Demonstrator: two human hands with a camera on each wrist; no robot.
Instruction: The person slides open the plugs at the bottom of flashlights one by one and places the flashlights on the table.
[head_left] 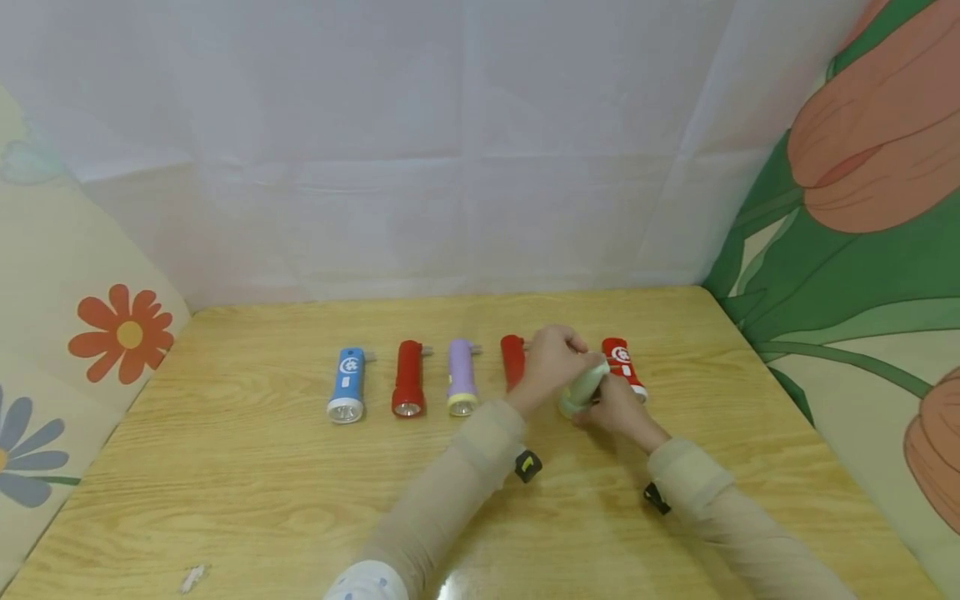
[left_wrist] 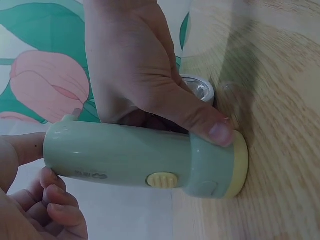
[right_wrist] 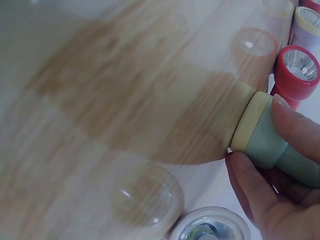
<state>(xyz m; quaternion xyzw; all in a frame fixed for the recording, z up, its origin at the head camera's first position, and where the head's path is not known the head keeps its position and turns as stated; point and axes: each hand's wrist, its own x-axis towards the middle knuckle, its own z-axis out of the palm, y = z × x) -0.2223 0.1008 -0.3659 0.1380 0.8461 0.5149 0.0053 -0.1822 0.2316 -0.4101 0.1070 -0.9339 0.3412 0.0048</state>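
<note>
A pale green flashlight [head_left: 583, 388] with a yellow rim stands head down on the table, slightly tilted in the head view. My left hand [head_left: 553, 362] pinches its tail end between thumb and finger, the other fingers curled beside it. Lower down, my right hand [head_left: 618, 408] grips the flashlight's head, thumb near the yellow rim [right_wrist: 250, 122]. A yellow ridged switch [left_wrist: 162, 180] shows on the barrel. Just right of my hands lies a red flashlight [head_left: 621, 360] with a white rim. Another red flashlight [head_left: 513, 358] is partly hidden behind my left hand.
Further left in the row lie a purple flashlight [head_left: 461, 371], a red flashlight [head_left: 408, 379] and a blue flashlight [head_left: 348, 375], lenses toward me and metal prongs out at their tails. The wooden table [head_left: 262, 467] meets a white cloth [head_left: 375, 208] at the back and flower-printed panels at both sides.
</note>
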